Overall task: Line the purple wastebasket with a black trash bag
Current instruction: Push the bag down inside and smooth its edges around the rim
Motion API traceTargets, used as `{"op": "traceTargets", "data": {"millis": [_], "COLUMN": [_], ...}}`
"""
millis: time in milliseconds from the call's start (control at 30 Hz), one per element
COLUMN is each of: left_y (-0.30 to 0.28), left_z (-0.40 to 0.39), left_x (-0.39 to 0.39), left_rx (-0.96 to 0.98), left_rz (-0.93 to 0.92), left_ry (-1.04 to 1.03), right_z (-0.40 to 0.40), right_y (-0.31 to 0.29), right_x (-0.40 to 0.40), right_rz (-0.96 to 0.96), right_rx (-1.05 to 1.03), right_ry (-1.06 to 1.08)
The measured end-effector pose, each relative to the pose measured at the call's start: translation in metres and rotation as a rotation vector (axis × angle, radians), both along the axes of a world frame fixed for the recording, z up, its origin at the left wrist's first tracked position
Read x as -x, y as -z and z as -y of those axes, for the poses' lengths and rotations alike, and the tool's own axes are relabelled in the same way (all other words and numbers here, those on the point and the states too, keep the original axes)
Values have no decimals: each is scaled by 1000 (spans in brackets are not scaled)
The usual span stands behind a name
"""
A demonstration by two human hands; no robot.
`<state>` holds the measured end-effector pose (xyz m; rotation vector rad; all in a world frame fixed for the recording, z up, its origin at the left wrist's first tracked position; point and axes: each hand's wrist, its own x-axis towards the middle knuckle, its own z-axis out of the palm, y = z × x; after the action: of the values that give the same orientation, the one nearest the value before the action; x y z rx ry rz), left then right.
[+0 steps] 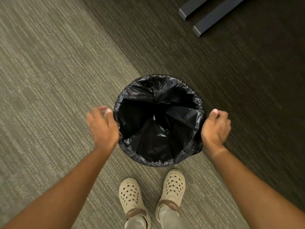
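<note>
A black trash bag (158, 123) lies open inside a round wastebasket on the carpet, seen from straight above. Its edge is folded over the rim all the way around, so no purple of the basket shows. My left hand (101, 125) hovers at the left side of the rim, slightly blurred, with fingers loosely apart and nothing in them. Against the right side of the rim is my right hand (216, 127), fingers curled in and thumb up. I see no bag plastic in its grasp.
My two feet in cream clogs (151, 194) stand just behind the basket. Two dark metal furniture legs (212, 15) lie on the darker carpet at the far right. Striped grey carpet (49, 80) stretches to the left.
</note>
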<state>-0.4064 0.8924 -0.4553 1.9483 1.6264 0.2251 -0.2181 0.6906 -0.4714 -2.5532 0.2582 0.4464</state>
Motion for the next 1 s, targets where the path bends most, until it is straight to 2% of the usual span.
{"op": "traceTargets", "data": {"millis": [67, 133, 233, 300, 367, 567, 667, 800, 867, 900, 933, 1000], "left_y": [-20, -28, -12, 11, 39, 96, 110, 112, 106, 100, 94, 85], "left_z": [9, 25, 47, 50, 50, 43, 42, 42, 40, 39, 38, 34], "left_x": [-7, -19, -38, -49, -56, -66, -58, -45, -46, -50, -56, -68], "left_rx": [-101, -106, -77, -16, 21, 157, 244, 324, 345, 334, 313, 256], "left_rz": [13, -50, -265, -427, -602, -1011, -1172, -1286, -1304, -1260, -1157, -801], "left_ry": [288, 616, 977, 1085, 1166, 1368, 1404, 1413, 1404, 1399, 1377, 1220], "right_z": [-9, -24, -53, -68, -79, -100, -97, -86, -88, -93, -98, -108], "right_y": [-28, -39, -32, -13, 15, 87, 109, 121, 117, 111, 107, 101], "right_x": [3, 8, 23, 27, 25, 6, 5, 0, 0, 2, 5, 11], "right_rz": [244, 289, 188, 76, -17, -7, -115, -247, -294, -290, -261, -197], "right_rx": [-44, -95, 34, 156, 303, 795, 1027, 1236, 1228, 1149, 1018, 720], "right_ry": [-360, -707, -1203, -1453, -1613, -1864, -1872, -1833, -1822, -1813, -1801, -1770]}}
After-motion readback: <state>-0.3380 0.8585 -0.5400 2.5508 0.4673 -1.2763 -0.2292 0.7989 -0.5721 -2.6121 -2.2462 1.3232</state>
